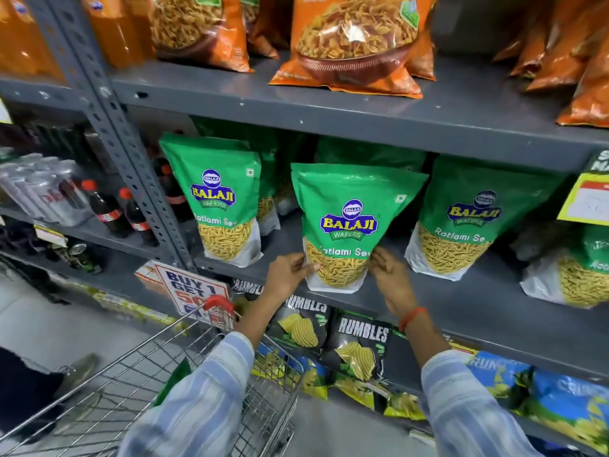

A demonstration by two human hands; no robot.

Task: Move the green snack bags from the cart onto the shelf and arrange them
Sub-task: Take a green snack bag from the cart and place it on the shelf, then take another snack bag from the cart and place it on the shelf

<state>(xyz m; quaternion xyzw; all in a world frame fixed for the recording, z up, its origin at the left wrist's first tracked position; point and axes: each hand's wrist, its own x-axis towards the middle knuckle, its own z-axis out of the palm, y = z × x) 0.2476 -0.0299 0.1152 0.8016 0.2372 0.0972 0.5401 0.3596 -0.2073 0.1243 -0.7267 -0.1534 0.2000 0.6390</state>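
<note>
A green snack bag (346, 222) stands upright near the front edge of the grey middle shelf (461, 311). My left hand (288, 275) grips its lower left edge with thumb and fingers. My right hand (390, 275) touches its lower right edge with fingers spread. More green bags stand on the same shelf: one at the left (217, 199), one at the right (468, 219), another at the far right (576, 275), and others dim behind them. The wire cart (158, 374) is at the lower left; a green bag's corner (176, 377) shows inside it beside my left sleeve.
Orange snack bags (356, 37) fill the shelf above. Black chip bags (359, 344) and blue bags (566, 400) sit on the shelf below. A perforated grey upright (131, 166) divides off cola bottles (108, 209) at the left. A promo sign (194, 291) hangs by the cart's red handle (217, 303).
</note>
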